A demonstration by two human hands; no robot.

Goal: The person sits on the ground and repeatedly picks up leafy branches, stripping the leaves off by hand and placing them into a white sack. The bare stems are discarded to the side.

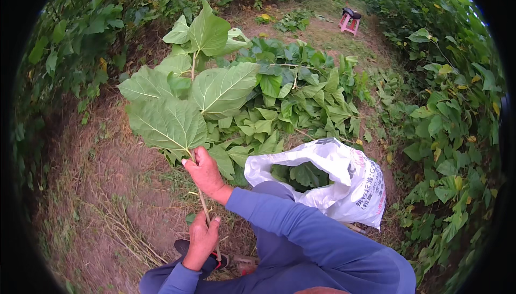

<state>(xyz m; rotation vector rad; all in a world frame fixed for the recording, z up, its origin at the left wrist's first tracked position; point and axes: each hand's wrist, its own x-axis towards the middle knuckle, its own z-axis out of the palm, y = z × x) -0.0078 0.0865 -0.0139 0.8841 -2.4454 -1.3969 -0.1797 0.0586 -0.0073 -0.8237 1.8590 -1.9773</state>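
A leafy branch (202, 202), with broad toothed leaves like mulberry, stretches up and away in front of me. My left hand (201, 235) is closed around its bare lower stem, close to my shoe. Higher up, my right hand (206, 173) grips the same stem just beneath the lowest large leaf (171, 124). Small stubs stick out of the stem between the two hands. Beside my right forearm stands a white woven plastic sack (365, 191) bearing print, its mouth open, with green leaves (308, 176) inside.
A heap of cut leafy branches (310, 96) lies beyond the sack. Bare thin stems (129, 233) are gathered on the ground at the left. Farther off stands a pink plastic stool (350, 24) with a dark item on top. Dense green bushes (443, 132) line both sides.
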